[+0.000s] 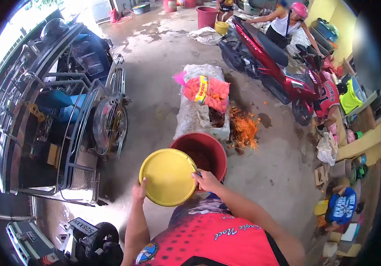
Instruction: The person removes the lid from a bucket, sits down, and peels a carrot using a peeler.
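A round yellow plastic basin (168, 176) is held between both hands in front of my body; how deep it is cannot be told. My left hand (140, 189) grips its left rim, thumb on top. On the right rim my right hand (206, 181) is closed, and a small dark-blue item (199, 174) shows at its fingers. Just behind, partly covered by the basin, stands a red bucket (219, 153) with a dark inside. Beyond it a pink bag of carrots (208, 92) lies on a whitish sack-covered block (190, 117). Orange peelings (242, 129) are heaped on the floor to its right.
A metal-framed tricycle sidecar (79, 115) fills the left side. At the upper right stands a red motorcycle (265, 57), with a person in a pink helmet (283, 26) behind it. Another person in a blue shirt (343, 206) is at the lower right. A larger red tub (206, 17) stands farther back.
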The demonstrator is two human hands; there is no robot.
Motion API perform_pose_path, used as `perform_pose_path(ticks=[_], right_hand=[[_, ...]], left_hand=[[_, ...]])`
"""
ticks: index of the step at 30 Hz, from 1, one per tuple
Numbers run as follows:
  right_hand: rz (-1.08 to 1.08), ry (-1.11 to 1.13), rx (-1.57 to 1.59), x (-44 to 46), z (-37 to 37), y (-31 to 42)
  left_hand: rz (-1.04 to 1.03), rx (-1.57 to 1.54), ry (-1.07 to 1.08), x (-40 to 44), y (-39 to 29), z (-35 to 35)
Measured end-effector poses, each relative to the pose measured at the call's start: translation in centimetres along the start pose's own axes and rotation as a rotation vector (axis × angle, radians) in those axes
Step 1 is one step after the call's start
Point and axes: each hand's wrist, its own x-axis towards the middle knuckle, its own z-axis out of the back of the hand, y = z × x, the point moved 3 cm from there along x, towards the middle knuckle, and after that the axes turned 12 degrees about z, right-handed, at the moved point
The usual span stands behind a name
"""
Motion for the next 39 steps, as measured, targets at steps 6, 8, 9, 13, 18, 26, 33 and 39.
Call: perform_pose_path(ticks=[6, 8, 9, 13, 18, 26, 33, 39], right_hand=[[-0.035, -0.261, 0.261, -5.7, 6.0, -4.0], [-0.013, -0.325, 0.294, -7.5, 8.6, -4.9], [-0.006, -0.352, 0.315, -8.5, 10.1, -5.8], [-0.010, -0.506, 0.352, -14.4, 16.7, -7.4], [-0.073, -0.669, 0.381, -24.7, 28.1, -13.0], [-0.192, -0.796, 0.206, -32.2, 45.8, -11.4], [-0.122, -0.640, -0.105, -23.1, 56.3, -12.7], [-0.247, -0.580, -0.197, -16.5, 64.7, -12.4]], left_hand=[[-0.133, 0.285, -0.217, -4.3, -4.3, -0.1], [-0.179, 0.317, -0.238, -7.5, -7.3, -1.0], [-0.205, 0.335, -0.249, -9.0, -8.6, -2.0], [-0.311, 0.343, -0.229, -14.5, -13.1, -7.7], [-0.441, 0.268, -0.143, -22.3, -17.5, -20.6], [-0.581, 0.284, 0.114, -29.5, -23.0, -39.7], [-0.557, 0.369, 0.250, -27.1, -28.7, -51.3], [-0.601, 0.387, 0.260, -20.5, -33.6, -58.5]])
